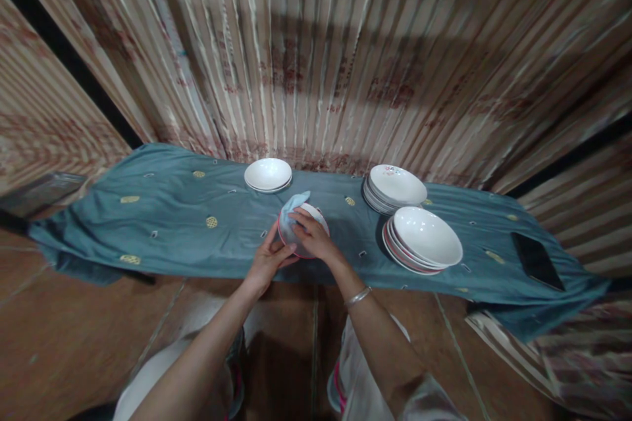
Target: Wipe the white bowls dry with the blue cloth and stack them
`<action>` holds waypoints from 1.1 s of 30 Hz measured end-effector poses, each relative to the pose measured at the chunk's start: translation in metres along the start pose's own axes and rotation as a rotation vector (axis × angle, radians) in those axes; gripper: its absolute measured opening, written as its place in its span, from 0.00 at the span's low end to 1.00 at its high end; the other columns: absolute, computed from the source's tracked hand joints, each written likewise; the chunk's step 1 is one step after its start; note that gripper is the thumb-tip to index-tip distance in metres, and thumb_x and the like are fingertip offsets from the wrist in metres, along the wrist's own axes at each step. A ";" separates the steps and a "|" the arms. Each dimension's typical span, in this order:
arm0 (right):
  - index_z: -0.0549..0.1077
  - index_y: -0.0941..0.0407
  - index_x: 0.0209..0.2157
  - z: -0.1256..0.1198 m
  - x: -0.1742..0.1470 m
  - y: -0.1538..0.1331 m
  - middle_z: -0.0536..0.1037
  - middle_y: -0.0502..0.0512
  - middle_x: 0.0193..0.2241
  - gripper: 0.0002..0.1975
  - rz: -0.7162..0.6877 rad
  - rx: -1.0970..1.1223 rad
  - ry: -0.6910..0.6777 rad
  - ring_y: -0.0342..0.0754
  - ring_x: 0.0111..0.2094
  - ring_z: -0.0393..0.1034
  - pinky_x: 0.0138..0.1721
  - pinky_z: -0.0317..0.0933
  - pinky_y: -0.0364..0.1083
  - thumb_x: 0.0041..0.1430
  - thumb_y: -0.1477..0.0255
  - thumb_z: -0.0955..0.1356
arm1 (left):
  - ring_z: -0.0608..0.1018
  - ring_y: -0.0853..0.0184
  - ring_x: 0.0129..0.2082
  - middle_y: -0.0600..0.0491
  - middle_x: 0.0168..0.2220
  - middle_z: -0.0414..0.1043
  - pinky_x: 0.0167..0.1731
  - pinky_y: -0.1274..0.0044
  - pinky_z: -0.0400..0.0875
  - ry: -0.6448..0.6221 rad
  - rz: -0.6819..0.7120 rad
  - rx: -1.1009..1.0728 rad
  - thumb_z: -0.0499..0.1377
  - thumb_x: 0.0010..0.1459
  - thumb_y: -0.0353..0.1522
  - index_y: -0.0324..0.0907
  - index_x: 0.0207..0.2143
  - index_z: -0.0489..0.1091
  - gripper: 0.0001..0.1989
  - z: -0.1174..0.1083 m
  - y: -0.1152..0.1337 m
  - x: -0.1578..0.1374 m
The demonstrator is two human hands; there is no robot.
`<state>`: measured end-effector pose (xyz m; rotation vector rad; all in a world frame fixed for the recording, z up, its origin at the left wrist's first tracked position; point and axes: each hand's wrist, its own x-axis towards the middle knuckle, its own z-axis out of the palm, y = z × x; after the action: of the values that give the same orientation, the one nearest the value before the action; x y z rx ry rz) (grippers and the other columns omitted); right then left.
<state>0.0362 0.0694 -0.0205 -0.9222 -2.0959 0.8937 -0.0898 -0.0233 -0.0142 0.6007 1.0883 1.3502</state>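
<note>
A white bowl with a red rim (320, 216) is tilted above the front of the cloth-covered table. My left hand (270, 259) grips its lower left edge, thumb over the rim. Inside the bowl, my right hand (312, 234) presses a light blue cloth (295, 202) against the surface. Part of the cloth sticks up past the far rim; the rest lies under my right fingers. To the right of my hands stands a stack of bowls (427, 237), some with red rims. Behind it is a stack of white plates (397, 185) with a floral print on the top one.
A small stack of shallow white dishes (268, 174) sits at the back, left of centre. A dark flat phone or tablet (537, 260) lies at the right end of the teal tablecloth (178, 210). Patterned curtains (316, 66) hang close behind the table.
</note>
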 end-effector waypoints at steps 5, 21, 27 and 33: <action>0.77 0.57 0.37 -0.004 -0.002 -0.006 0.78 0.54 0.38 0.16 0.065 0.354 -0.188 0.47 0.42 0.71 0.47 0.62 0.46 0.59 0.60 0.64 | 0.79 0.65 0.35 0.54 0.35 0.78 0.38 0.70 0.77 -0.001 0.005 -0.004 0.70 0.42 0.32 0.53 0.63 0.55 0.47 -0.002 -0.002 0.003; 0.69 0.58 0.14 -0.062 -0.036 -0.015 0.64 0.45 0.14 0.24 0.340 0.465 -0.145 0.38 0.18 0.52 0.22 0.45 0.41 0.48 0.52 0.68 | 0.80 0.65 0.29 0.54 0.27 0.78 0.35 0.72 0.78 0.073 -0.014 -0.048 0.68 0.44 0.28 0.46 0.64 0.52 0.46 0.006 0.006 0.002; 0.68 0.58 0.14 -0.073 -0.043 -0.011 0.64 0.44 0.13 0.22 0.421 0.762 0.142 0.36 0.17 0.51 0.20 0.44 0.40 0.35 0.54 0.75 | 0.80 0.67 0.31 0.52 0.37 0.77 0.35 0.73 0.78 0.110 0.005 -0.135 0.65 0.46 0.26 0.47 0.59 0.59 0.37 0.016 0.011 0.002; 0.70 0.57 0.16 -0.080 -0.048 -0.024 0.64 0.43 0.13 0.20 0.432 0.937 0.240 0.36 0.16 0.53 0.19 0.48 0.39 0.30 0.59 0.78 | 0.80 0.69 0.32 0.53 0.41 0.77 0.40 0.72 0.77 0.065 0.036 -0.161 0.64 0.47 0.26 0.47 0.53 0.64 0.30 0.032 0.016 -0.003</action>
<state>0.1158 0.0436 0.0268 -0.8833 -1.0517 1.6750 -0.0690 -0.0155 0.0134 0.4624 1.0128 1.4820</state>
